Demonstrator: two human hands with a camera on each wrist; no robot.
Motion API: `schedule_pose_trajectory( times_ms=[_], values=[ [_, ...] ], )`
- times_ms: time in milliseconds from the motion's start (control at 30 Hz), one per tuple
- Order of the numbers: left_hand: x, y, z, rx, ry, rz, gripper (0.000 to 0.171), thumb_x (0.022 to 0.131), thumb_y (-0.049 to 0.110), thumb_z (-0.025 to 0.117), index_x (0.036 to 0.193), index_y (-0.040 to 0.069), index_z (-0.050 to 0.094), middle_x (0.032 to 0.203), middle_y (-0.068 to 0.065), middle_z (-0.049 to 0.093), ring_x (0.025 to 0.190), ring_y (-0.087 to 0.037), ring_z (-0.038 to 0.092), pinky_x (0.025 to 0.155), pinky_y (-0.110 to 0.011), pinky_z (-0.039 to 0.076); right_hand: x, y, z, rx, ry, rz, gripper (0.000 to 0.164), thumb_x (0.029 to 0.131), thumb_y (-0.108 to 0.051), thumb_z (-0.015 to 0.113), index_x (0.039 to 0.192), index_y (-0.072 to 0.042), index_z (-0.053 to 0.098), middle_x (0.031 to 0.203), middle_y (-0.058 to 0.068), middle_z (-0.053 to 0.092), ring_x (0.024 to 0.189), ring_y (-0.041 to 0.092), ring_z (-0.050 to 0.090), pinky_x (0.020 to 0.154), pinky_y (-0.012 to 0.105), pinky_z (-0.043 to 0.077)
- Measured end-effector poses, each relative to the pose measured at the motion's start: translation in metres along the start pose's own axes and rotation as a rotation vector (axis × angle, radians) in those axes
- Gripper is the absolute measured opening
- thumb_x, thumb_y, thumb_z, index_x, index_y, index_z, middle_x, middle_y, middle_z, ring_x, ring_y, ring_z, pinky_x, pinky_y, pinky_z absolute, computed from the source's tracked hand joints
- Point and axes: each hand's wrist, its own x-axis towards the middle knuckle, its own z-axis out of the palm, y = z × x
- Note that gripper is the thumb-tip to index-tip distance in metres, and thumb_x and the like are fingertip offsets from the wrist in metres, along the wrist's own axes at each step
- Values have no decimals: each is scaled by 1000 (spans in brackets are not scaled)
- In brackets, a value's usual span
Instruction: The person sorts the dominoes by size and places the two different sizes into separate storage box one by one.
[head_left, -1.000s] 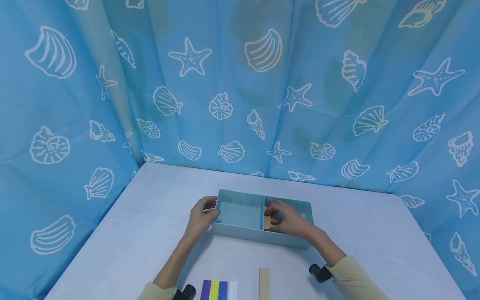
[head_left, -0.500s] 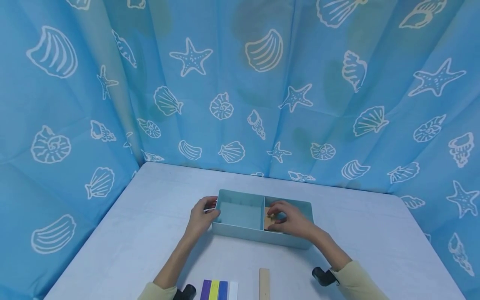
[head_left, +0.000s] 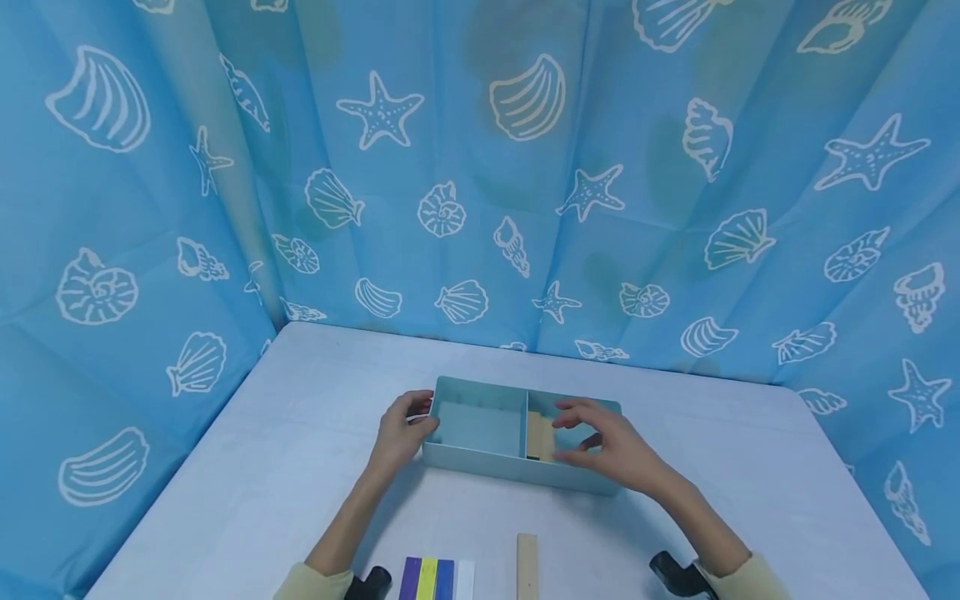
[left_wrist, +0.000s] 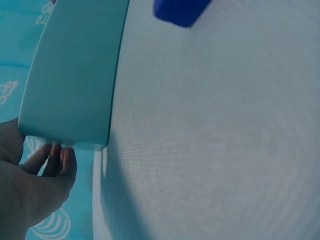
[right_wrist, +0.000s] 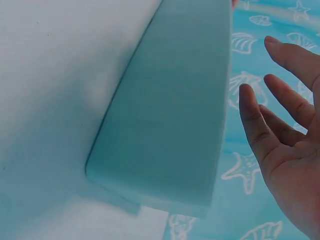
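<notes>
A pale teal two-compartment box [head_left: 480, 467] sits on the white table. My left hand [head_left: 402, 429] holds its left end, thumb at the rim and fingers against the outer end wall; in the left wrist view the fingers [left_wrist: 68, 162] touch that wall. Tan wooden strips [head_left: 536, 433] stand in the right compartment against the divider [head_left: 525, 423]. Over this compartment, my right hand [head_left: 618, 446] has its fingers spread, with nothing between them. The right wrist view shows the hand [right_wrist: 290, 135] beside the box's rim, apart from it.
Near the front edge lie purple, yellow, blue and white strips side by side; the yellow strip [head_left: 427, 578] is among them. A single tan wooden strip [head_left: 527, 567] lies to their right. A blue shell-patterned curtain [head_left: 480, 167] hangs behind the table.
My right hand has let go of the wooden strips and drawn back to the right, its fingers opening and more of the strips showing. My left hand stays at the box's end.
</notes>
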Motion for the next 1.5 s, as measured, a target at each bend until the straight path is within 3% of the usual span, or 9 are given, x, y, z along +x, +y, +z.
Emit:
schedule_pose_trajectory(
  times_ms=[333,533,700,900,1067,1267,1500],
  values=[
    [-1,4,-1,23,2,5,45,88,1,64,132,-2,56,125,-18,60,117,-33,57,102,-44,47,-26,-16,-6,32,-35,-8,30,86,-23,79,112,-25,65,140,6,51,117,29,56,74,31,59],
    [-1,8,0,35,1,-3,46,87,2,64,132,-3,56,122,-18,60,117,-34,57,102,-43,47,-44,-19,-1,49,-44,11,34,83,-17,81,113,-21,66,139,4,50,110,22,59,72,31,59],
    [-1,9,0,40,3,-10,46,87,1,64,132,-3,55,122,-18,60,117,-34,57,102,-43,47,-59,-21,9,78,-105,0,34,85,-20,79,115,-24,64,141,10,49,96,23,64,70,31,59],
    [1,9,1,45,12,-8,46,87,1,64,132,-2,55,122,-18,60,117,-34,57,102,-43,47,-70,-23,25,132,-198,47,34,86,-24,78,118,-21,65,142,15,48,116,23,53,70,30,59],
    [0,9,1,45,14,-17,47,87,3,64,133,-2,55,123,-18,60,118,-34,57,103,-43,47,-77,-16,41,203,-261,99,36,87,-24,78,120,-17,65,140,15,48,112,25,54,72,29,58],
    [-2,6,1,31,11,-6,47,86,2,64,132,-2,56,123,-18,60,117,-34,58,102,-44,47,-82,-12,56,251,-316,180,33,86,-24,78,116,-23,66,143,12,47,113,19,51,74,26,56],
    [-2,6,1,34,9,-10,46,87,2,63,132,-2,55,123,-18,60,117,-34,57,102,-44,47,-84,0,72,250,-345,67,31,88,-26,76,117,-21,65,144,21,42,117,9,47,73,25,55]
  ],
)
